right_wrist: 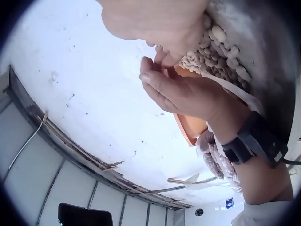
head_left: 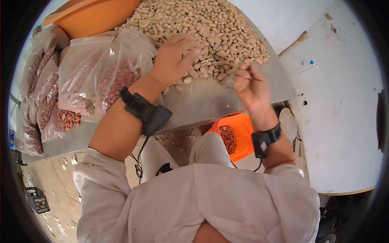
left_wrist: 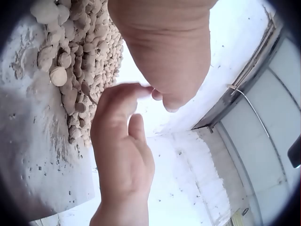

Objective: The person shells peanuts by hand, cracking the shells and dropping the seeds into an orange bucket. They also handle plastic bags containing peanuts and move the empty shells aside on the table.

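A heap of unshelled peanuts (head_left: 210,24) covers the far part of the metal table (head_left: 190,103). My left hand (head_left: 174,58) is at the heap's near edge, palm down with bent fingers. To its right my right hand (head_left: 253,87) is raised near the table's front, fingers curled in toward the thumb and slightly blurred. In the right wrist view the left hand (right_wrist: 188,94) has its thumb and fingers drawn close together, near the right hand's fingertips. I cannot tell whether either hand pinches a peanut, as the fingers hide it.
Clear plastic bags (head_left: 115,83) of red shelled peanuts line the table's left side, with loose kernels (head_left: 71,118) among them. An orange basin (head_left: 93,18) stands behind. Below the table edge, an orange tub (head_left: 243,135) holds reddish kernels. A white wall (head_left: 332,101) borders the right.
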Tool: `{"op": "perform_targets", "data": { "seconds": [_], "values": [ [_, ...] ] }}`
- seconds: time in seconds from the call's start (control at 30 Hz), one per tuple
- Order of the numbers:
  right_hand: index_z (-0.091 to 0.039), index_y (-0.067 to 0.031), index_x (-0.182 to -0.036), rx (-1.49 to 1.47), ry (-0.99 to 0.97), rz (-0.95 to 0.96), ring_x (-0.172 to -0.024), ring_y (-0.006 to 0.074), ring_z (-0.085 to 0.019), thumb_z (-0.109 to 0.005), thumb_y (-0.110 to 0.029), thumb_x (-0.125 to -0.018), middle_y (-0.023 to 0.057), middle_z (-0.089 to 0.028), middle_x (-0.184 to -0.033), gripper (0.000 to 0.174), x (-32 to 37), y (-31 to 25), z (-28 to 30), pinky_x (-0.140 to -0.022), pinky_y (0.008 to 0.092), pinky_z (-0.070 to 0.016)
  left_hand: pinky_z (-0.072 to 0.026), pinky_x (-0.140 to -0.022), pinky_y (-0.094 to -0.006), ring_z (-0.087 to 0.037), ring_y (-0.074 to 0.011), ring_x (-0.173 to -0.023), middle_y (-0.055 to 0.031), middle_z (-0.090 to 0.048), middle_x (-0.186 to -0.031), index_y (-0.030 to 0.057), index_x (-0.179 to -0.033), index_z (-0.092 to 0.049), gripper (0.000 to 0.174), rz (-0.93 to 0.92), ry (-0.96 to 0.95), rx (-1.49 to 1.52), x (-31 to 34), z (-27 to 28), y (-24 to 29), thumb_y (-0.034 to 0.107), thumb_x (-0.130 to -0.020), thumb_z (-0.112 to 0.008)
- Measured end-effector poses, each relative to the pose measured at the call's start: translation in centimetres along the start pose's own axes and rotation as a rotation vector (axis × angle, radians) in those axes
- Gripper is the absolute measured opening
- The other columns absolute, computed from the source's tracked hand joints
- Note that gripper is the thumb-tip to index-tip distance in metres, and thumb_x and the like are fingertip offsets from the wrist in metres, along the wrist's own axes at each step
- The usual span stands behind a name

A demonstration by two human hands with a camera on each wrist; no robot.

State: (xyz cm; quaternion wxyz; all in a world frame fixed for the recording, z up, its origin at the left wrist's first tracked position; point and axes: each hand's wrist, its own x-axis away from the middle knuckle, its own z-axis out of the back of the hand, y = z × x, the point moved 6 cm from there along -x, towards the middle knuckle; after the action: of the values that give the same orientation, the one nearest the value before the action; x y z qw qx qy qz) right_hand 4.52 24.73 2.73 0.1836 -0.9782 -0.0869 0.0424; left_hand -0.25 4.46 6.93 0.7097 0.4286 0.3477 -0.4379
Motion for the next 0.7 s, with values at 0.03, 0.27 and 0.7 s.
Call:
{"op": "perform_targets", "data": {
  "seconds": [0.03,0.27,0.7],
  "values": [
    [-0.052,-0.0023,-0.098,0.045,0.042,0.039,-0.062,0.0135,-0.045,-0.046,-0.017,-0.093,0.0057,-0.052,-0.079,0.017,1.2,-2.3,0.4,-0.055,0.0247,-0.0421,-0.0459,-0.073,-0.0312,-0.057,-0.0223,-0.081,-0.0098,-0.058,-0.091,0.0032,-0.095,-0.062,0.015,0.061,-0.002,0.013,0.1,0.0,-1.0,0.014,-0.086,-0.056],
    [-0.057,-0.0025,-0.096,0.839,0.159,0.289,-0.050,0.0087,-0.036,-0.051,-0.011,-0.090,-0.0012,-0.042,-0.059,0.012,6.5,-11.7,1.9,-0.046,0.0213,-0.0312,-0.0463,-0.066,-0.0273,-0.059,-0.0175,-0.076,-0.0079,-0.059,-0.091,0.0056,-0.097,-0.063,0.016,0.276,-0.017,-0.001,0.9,-0.5,-3.1,0.013,-0.084,-0.057],
    [-0.061,-0.0095,-0.102,2.680,-0.544,0.257,-0.073,0.0332,-0.059,-0.058,-0.013,-0.080,0.0161,-0.062,-0.079,0.023,-8.3,2.2,-3.0,-0.064,0.0414,-0.0472,-0.0446,-0.061,-0.0268,-0.053,-0.0151,-0.068,-0.0047,-0.058,-0.093,0.0072,-0.098,-0.064,0.027,0.261,-0.539,0.100,1.7,-2.9,-1.9,0.006,-0.071,-0.065]
  ]
}}
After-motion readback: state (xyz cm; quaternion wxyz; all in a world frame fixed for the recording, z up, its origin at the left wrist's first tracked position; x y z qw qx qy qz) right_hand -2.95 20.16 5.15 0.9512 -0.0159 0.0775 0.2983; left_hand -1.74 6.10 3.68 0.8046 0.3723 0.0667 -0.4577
